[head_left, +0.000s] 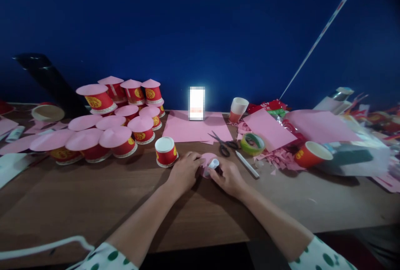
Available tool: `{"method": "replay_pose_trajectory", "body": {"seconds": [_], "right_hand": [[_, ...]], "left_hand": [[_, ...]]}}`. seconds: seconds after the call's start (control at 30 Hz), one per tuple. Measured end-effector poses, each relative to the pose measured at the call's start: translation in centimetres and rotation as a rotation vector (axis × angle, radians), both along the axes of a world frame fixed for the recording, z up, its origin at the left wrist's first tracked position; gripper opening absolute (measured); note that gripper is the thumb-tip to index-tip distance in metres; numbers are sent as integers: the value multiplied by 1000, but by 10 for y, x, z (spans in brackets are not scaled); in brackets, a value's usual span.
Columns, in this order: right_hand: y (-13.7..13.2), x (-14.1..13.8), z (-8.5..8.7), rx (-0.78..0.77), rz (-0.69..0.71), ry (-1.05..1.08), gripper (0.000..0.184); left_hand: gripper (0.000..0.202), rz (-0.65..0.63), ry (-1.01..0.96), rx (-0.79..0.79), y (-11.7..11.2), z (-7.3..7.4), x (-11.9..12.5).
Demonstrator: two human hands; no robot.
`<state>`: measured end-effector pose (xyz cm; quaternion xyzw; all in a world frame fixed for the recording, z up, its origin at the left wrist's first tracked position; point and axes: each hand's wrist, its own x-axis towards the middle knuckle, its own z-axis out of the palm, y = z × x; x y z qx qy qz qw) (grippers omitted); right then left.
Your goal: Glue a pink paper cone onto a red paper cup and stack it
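Fingers of your right hand (230,179) are closed around a white tube (214,163), tilted over the pink paper disc (206,158) between your hands on the wooden table (200,224). Your left hand (185,173) has its fingertips at the disc's left edge, whether pinching I cannot tell, with an upturned red cup (165,153) just beside it.

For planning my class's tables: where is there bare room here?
Bare table shows between the left forearm and right forearm, nearer than the pink disc; leftward, between the pink-topped cups and white cord; and rightward, below the pen and scraps. Crowded: back left, with those cups, and back right, with tape and paper.
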<state>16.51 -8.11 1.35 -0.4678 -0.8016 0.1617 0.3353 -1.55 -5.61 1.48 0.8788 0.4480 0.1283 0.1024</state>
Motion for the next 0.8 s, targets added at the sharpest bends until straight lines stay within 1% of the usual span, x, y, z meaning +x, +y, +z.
{"method": "replay_pose_trajectory", "body": {"seconds": [0.1, 0.33, 0.47, 0.6, 0.7, 0.8], "right_hand": [[0, 0, -2, -1, 28, -56, 14], [0, -2, 1, 6, 79, -98, 13], [2, -2, -2, 6, 53, -116, 10], [1, 0, -1, -23, 3, -112, 8], [0, 3, 2, -27, -36, -19, 8], [1, 8, 3, -53, -119, 192, 16]], "left_hand": [[46, -7, -11, 5, 0, 0, 0], [41, -12, -17, 16, 0, -1, -1], [40, -9, -21, 21, -1, 0, -1], [44, -15, -10, 22, 0, -2, -1], [44, -8, -11, 33, 1, -4, -1], [42, 0, -8, 52, 2, -5, 0]]}}
